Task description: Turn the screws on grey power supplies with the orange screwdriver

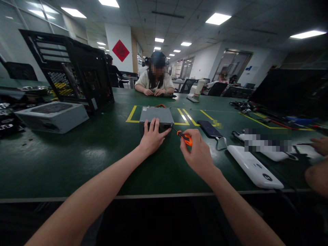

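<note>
A grey metal power supply box lies on the green table between yellow tape lines. My left hand rests on its near edge, fingers spread flat over the top. My right hand is closed round the orange and black handle of a small screwdriver, whose thin shaft points left at the box's near right corner.
An open black computer case and a second grey box stand at the left. A dark phone, white devices and cables lie to the right. Another person's hand shows at the right edge. A person sits across the table.
</note>
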### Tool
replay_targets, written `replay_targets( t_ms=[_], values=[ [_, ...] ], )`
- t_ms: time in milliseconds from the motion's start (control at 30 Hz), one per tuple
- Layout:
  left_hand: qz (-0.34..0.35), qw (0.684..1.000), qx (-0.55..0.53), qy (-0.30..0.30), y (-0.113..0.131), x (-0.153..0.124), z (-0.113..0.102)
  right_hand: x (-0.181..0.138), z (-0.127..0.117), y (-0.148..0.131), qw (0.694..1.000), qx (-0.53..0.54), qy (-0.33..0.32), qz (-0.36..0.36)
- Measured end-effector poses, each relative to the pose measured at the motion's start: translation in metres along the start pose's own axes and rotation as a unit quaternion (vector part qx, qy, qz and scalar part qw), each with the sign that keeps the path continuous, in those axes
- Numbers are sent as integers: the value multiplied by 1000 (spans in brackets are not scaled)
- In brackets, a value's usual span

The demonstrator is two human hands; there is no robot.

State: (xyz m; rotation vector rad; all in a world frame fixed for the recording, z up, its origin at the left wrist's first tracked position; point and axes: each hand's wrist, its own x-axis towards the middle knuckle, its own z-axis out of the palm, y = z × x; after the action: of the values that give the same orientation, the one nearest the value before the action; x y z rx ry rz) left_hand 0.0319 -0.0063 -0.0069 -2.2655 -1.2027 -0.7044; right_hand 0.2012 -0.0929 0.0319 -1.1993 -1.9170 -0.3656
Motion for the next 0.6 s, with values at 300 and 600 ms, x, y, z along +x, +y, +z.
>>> replay_targets(
  t_ms=[300,600],
  values=[
    [-7,1000,-11,-8,1,1,-1,2,-3,-2,999,-22,-17,16],
    [-9,1000,0,-4,3,2,0,0,-3,-1,998,-43,-21,44]
  ],
)
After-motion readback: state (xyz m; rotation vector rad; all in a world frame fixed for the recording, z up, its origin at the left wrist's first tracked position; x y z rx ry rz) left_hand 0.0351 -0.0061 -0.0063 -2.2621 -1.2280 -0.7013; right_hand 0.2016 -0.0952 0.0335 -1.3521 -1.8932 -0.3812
